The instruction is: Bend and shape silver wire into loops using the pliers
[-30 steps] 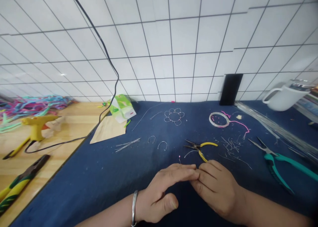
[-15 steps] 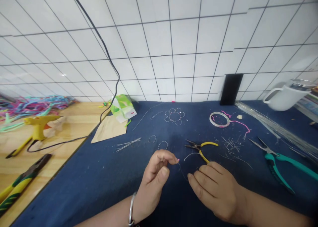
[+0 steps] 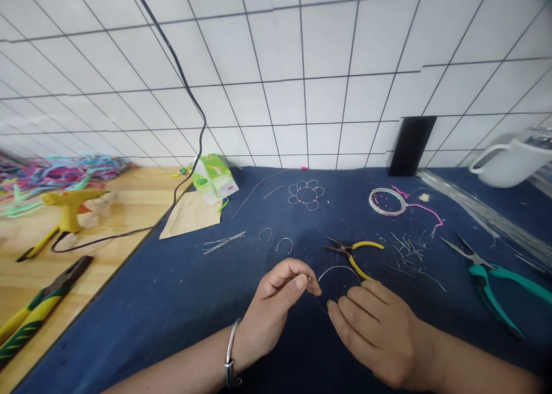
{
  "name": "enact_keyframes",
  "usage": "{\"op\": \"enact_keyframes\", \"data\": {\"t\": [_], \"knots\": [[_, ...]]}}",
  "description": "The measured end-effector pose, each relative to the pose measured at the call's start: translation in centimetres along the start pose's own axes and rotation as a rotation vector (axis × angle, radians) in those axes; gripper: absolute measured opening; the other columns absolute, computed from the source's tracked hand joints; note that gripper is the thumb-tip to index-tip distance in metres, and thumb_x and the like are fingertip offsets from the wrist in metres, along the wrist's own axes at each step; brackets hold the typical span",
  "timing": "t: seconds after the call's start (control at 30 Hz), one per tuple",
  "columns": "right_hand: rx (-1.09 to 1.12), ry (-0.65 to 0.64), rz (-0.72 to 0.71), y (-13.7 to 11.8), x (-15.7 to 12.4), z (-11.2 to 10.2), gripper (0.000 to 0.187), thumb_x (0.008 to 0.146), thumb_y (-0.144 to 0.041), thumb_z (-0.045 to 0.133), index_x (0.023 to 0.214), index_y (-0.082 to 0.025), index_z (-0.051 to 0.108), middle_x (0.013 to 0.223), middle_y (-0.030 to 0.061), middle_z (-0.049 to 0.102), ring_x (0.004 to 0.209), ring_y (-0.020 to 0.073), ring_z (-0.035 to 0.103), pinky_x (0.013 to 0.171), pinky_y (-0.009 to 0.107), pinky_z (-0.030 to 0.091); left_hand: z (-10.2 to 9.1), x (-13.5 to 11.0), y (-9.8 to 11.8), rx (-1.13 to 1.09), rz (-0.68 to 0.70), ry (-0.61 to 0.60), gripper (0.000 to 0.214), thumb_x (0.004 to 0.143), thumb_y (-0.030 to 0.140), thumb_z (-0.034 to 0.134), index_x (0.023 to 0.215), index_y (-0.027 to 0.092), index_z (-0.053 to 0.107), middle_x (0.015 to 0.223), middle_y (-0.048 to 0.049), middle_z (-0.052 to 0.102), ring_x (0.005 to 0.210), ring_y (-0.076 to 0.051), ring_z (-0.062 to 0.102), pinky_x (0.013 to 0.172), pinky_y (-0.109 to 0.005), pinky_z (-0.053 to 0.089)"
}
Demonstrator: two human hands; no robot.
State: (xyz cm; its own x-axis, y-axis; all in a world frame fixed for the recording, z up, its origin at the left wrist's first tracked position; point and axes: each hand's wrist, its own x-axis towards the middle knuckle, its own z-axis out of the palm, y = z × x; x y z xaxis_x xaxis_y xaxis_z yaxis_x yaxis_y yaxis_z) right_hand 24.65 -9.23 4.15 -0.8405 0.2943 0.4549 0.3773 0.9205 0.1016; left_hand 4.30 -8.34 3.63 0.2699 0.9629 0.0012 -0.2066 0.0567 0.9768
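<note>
A thin wire (image 3: 338, 268) bends in a rough arc between my hands above the blue cloth. My right hand (image 3: 379, 331) is closed, its fingertips pinching the wire. The thumb and fingers of my left hand (image 3: 280, 302), with a silver bangle at the wrist, close around the other end. A tiny pink bit, perhaps a bead, shows between the left fingertips, mostly hidden. Just beyond the hands lie yellow-handled pliers (image 3: 351, 248), one handle reaching behind my right hand. Two small bent wires (image 3: 284, 245) rest past my left hand, with a flower-shaped wire frame (image 3: 306, 195) farther back.
Teal pliers (image 3: 487, 273) and wire scraps (image 3: 407, 250) lie on the right, near a round dish (image 3: 387, 202) with pink bits. Straight wires (image 3: 224, 243) lie left of centre. On the wooden surface are a yellow glue gun (image 3: 71, 207) and green-yellow pliers (image 3: 47, 302).
My left fingertips have moved slightly right and down, and the thumb has come closer to them, covering the pink bit. More of the wire's upper arc now shows. The view has shifted slightly.
</note>
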Motion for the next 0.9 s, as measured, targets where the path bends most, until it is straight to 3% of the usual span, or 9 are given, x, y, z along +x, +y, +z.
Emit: {"op": "enact_keyframes", "data": {"t": [0.3,0.6,0.77,0.9], "knots": [[-0.021,-0.001,-0.018,0.0,0.1,-0.1,0.031,0.08,-0.011,0.041,0.104,-0.005,0.06,0.087,0.0116,0.063,0.082,0.0237,0.056,0.069,0.04,0.045,0.0,0.1,0.0,-0.026,-0.046,-0.007,0.014,0.085,0.019,0.05,0.078,0.014,0.06,0.073,-0.0035,0.06,0.072,-0.014,0.052,0.073,-0.028,0.038],[-0.06,0.014,0.0,-0.1,-0.1,0.0,0.029,0.08,-0.012,0.043,0.103,-0.006,0.06,0.09,0.0122,0.062,0.082,0.0232,0.055,0.067,0.039,0.044,1.1,-0.2,0.0,-0.216,-0.16,0.02,0.012,0.084,0.018,0.051,0.077,0.014,0.06,0.073,-0.0032,0.061,0.07,-0.012,0.053,0.067,-0.023,0.039],[-0.062,0.02,-0.016,0.0,0.0,0.0,0.03,0.08,-0.012,0.042,0.103,-0.004,0.06,0.089,0.0125,0.062,0.081,0.0238,0.055,0.067,0.04,0.043,0.9,-0.2,-0.3,-0.262,-0.14,0.038,0.01,0.083,0.018,0.051,0.09,0.016,0.059,0.08,-0.0033,0.062,0.072,-0.012,0.055,0.067,-0.023,0.04],[-0.067,0.011,-0.025,0.0,0.0,0.1,0.029,0.08,-0.012,0.043,0.103,-0.004,0.06,0.087,0.0123,0.062,0.08,0.0236,0.055,0.067,0.04,0.043,0.6,-0.2,-0.3,-0.241,-0.141,0.045,0.009,0.083,0.016,0.052,0.084,0.015,0.061,0.076,-0.0027,0.062,0.07,-0.011,0.054,0.066,-0.022,0.04]]}}
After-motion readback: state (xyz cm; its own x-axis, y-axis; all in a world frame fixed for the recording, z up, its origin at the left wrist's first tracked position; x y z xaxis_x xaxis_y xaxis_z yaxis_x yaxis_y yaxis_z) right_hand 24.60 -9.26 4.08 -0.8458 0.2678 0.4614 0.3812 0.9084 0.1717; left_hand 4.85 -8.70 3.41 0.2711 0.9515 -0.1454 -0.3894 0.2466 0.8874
